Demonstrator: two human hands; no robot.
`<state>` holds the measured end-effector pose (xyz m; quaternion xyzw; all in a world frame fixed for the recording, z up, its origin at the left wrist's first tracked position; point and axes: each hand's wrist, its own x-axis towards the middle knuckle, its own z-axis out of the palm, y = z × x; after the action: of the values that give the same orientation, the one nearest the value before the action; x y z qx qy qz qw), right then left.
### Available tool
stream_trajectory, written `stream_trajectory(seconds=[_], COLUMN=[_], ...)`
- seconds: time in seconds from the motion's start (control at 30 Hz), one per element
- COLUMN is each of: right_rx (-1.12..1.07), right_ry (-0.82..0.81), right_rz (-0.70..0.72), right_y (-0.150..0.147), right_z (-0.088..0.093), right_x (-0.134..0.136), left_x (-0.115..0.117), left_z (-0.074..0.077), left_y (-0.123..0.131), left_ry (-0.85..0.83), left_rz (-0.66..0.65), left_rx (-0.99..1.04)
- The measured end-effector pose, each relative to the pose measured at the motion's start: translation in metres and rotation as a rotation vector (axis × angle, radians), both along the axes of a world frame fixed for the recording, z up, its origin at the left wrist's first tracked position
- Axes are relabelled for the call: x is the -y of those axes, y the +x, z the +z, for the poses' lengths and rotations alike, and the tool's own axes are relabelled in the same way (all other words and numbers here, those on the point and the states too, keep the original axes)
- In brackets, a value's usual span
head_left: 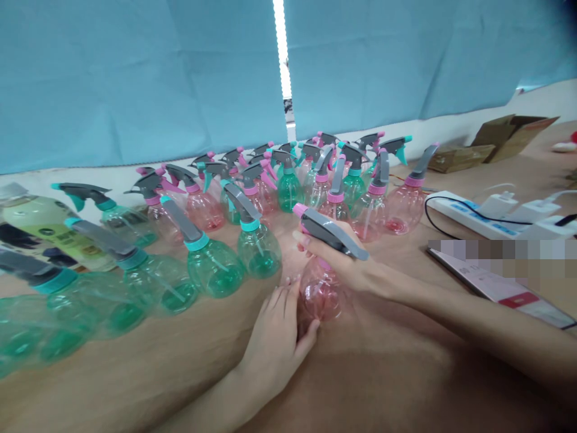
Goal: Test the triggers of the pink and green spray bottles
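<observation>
A clear pink spray bottle (321, 294) with a grey and pink trigger head stands on the table in front of me. My right hand (345, 264) is closed around its neck, just under the spray head, with the thumb near the pink nozzle. Low on the bottle's left side, my left hand (277, 328) curls its fingers and thumb against the body. A green spray bottle (259, 252) stands just beyond my left hand, with several more green ones in a row to the left. The fingers of my right hand are partly hidden behind the bottle.
Several pink and green spray bottles crowd the back, including a pink one (404, 207) at the right. A large labelled jug (49, 228) stands far left. On the right are a white power strip (473, 216), a flat tablet-like thing (509, 294) and an open cardboard box (500, 141).
</observation>
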<state>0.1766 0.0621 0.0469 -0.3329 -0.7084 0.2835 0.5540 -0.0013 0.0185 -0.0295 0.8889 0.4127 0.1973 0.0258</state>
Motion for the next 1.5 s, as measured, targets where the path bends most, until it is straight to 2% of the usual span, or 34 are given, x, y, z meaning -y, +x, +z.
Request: stream_trajectory(seconds=[0.37,1.07,1.5], right_rx=[-0.068,-0.114,-0.022], right_ry=[-0.003,-0.054,0.024], right_rz=[0.096,0.090,0.080], right_y=[0.0018,0.0011,0.0031], right_z=[-0.0021,-0.0010,-0.0012], right_x=[-0.0006,0.0001,-0.0030], left_x=[0.0001,0.0002,0.0001], left_z=[0.0003,0.0005,0.0007], left_y=[-0.0001,0.0002,0.0006], left_ry=[-0.030,-0.021,-0.007], left_rz=[-0.007,-0.012,-0.004], left_rx=[0.023,0.004,-0.004])
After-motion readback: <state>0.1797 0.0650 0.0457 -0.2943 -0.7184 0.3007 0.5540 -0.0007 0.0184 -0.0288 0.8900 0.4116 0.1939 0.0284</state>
